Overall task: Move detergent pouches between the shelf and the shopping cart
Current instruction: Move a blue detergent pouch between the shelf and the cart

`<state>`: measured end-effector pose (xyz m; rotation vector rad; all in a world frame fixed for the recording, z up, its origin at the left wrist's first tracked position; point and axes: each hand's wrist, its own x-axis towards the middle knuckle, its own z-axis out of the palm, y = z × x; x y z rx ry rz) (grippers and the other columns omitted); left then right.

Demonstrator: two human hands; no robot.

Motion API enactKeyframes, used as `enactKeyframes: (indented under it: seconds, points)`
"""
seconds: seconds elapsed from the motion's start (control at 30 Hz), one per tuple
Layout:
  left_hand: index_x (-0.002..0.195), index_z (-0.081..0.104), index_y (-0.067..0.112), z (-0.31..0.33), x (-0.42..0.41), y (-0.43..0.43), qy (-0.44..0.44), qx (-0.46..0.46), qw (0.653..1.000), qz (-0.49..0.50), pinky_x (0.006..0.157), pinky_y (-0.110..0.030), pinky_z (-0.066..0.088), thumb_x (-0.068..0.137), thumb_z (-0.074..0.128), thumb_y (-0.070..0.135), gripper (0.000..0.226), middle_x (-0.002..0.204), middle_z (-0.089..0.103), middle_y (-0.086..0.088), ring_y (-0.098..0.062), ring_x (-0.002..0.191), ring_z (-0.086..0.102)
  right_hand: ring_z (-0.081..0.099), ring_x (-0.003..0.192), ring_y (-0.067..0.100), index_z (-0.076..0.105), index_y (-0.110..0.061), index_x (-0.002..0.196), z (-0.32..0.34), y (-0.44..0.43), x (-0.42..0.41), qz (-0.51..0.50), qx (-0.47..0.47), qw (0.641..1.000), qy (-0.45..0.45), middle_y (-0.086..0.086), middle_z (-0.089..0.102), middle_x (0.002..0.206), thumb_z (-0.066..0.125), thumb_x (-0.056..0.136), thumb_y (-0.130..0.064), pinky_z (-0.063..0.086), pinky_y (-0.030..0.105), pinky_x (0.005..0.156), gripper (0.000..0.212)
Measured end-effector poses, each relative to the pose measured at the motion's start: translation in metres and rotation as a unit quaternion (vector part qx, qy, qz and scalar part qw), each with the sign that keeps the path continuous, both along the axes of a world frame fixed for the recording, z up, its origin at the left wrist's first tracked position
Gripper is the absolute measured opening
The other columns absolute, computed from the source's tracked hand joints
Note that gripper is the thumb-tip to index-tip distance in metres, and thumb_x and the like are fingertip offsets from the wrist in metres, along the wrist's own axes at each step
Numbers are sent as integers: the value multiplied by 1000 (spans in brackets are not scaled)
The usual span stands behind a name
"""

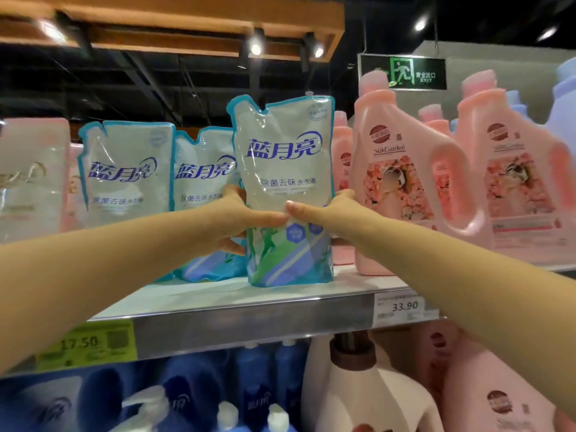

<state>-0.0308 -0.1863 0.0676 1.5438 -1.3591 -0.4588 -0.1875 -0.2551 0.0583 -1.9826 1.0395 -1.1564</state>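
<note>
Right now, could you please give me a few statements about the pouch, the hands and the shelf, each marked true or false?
1. Both the left hand and the right hand grip the front pouch. True.
2. The front pouch lies flat on its side. False: it stands upright, its bottom at the shelf.
3. Pink bottles stand to the right of the front pouch. True.
4. A shopping cart is in view. False: none shows.
5. Two similar pouches stand to the left of the held one. True.
6. The white price label reads 17.50. False: it reads 33.90.
</note>
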Motion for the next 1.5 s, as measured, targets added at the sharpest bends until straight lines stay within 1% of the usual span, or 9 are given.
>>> enactKeyframes:
  seconds: [0.2, 0.33, 0.43, 0.67, 0.9, 1.1, 1.17, 1.3, 1.5]
  points:
    - [139, 21, 31, 1, 6, 15, -49, 80, 995, -16, 76, -47, 54, 76, 74, 17, 83, 132, 50, -12, -32, 104, 57, 49, 118, 26, -7, -27, 145, 3, 25, -11, -55, -135, 980, 134, 9, 39, 139, 78, 66, -48, 42, 35, 96, 117]
    - [144, 8, 32, -12, 2, 5, -83, 87, 993, 2, 79, -45, 55, 81, 69, 13, 90, 126, 55, -15, -36, 98, 63, 59, 97, 23, -25, -24, 144, -7, 29, -5, -58, -128, 961, 239, 5, 55, 124, 75, 70, -49, 48, 31, 83, 127]
    - [143, 11, 34, -15, 2, -3, -56, 69, 996, -4, 81, -45, 56, 81, 69, 10, 88, 120, 58, -13, -33, 96, 66, 58, 90, 20, -28, -19, 144, -8, 29, -5, -69, -140, 957, 246, 3, 59, 115, 72, 74, -48, 47, 29, 79, 125]
    - [146, 7, 35, -21, 1, -20, -21, 59, 998, 1, 80, -37, 55, 84, 66, 9, 90, 119, 56, -12, -29, 103, 62, 59, 105, 27, -31, -6, 142, -5, 23, 2, -84, -149, 938, 302, 12, 60, 121, 65, 83, -45, 48, 34, 90, 119]
    - [147, 9, 31, -22, -2, -19, -13, 66, 998, -2, 63, -26, 57, 84, 65, 7, 87, 109, 56, -12, -23, 93, 60, 59, 98, 24, -31, -9, 142, -5, 15, 3, -72, -147, 940, 299, 10, 61, 118, 66, 82, -45, 48, 31, 83, 120]
    - [142, 24, 22, -29, -2, -15, -43, 83, 996, 6, 77, -31, 55, 80, 69, 7, 78, 96, 57, -6, -22, 93, 63, 53, 74, 16, -30, -13, 143, -8, 12, -3, -54, -144, 947, 281, 7, 62, 106, 67, 81, -46, 47, 28, 73, 120]
    - [138, 29, 23, -29, -2, -15, -41, 80, 996, 7, 82, -33, 55, 80, 70, 7, 73, 99, 58, -7, -24, 95, 64, 56, 78, 18, -29, -14, 144, -9, 12, -4, -56, -149, 949, 273, 5, 61, 104, 68, 80, -46, 48, 30, 74, 120]
    - [122, 35, 25, -29, -2, -12, -43, 85, 995, 4, 86, -37, 54, 79, 71, 10, 58, 78, 55, -4, -18, 71, 58, 57, 88, 23, -28, -13, 144, -13, 10, -6, -65, -163, 943, 281, 6, 60, 119, 68, 81, -45, 46, 30, 77, 120]
    - [144, 21, 21, -18, -8, -3, -95, 21, 992, 77, 86, -35, 51, 81, 70, 23, 80, 126, 50, -8, -25, 109, 56, 54, 113, 29, -21, -2, 145, -18, 16, -17, -70, -176, 924, 332, 12, 47, 140, 60, 89, -37, 42, 30, 87, 105]
